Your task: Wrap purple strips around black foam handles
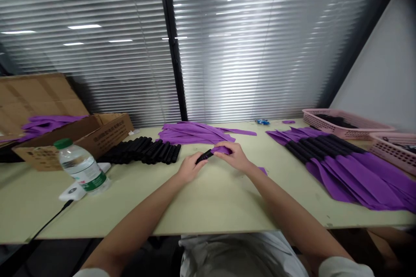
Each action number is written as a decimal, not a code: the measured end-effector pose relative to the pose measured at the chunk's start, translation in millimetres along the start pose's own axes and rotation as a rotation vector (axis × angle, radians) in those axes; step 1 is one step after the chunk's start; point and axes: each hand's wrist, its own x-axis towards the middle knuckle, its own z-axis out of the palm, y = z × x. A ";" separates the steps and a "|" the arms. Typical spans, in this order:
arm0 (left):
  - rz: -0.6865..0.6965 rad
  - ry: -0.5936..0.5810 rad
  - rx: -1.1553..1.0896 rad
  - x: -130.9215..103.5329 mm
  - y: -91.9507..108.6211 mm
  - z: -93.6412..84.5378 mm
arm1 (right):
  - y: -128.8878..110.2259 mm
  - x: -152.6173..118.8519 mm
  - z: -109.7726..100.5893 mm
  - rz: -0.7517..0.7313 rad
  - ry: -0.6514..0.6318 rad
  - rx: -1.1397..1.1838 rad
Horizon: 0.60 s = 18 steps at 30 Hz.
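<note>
My left hand [191, 167] is closed around a short black ribbed tube [204, 156], which slants up to the right above the table. At the tube's right end, my right hand [234, 156] pinches a purple fabric strip [221, 150] that meets the tube; whether it runs inside cannot be made out. Beyond my hands lies a flat pile of purple strips [198, 132]. Left of them, several black tubes [146, 150] are laid side by side. On the right, several purple strips [351, 173] are spread out with black tubes [320, 146] around them.
A water bottle [82, 166] with a green cap stands at left by a white device [73, 191] with a black cable. Behind it is an open cardboard box [110, 132] with purple fabric. Pink baskets [344, 132] stand at the right. A small blue packet [262, 122] lies near the blinds.
</note>
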 end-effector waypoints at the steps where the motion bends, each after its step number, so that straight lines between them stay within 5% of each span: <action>1: 0.003 0.008 0.001 0.5 -0.4 -0.7 | 1.1 0.6 -1.7 0.009 0.000 0.007; 18: -0.024 -0.043 0.084 -2.5 -1.1 -1.2 | -2.7 -0.6 5.2 -0.005 0.004 0.135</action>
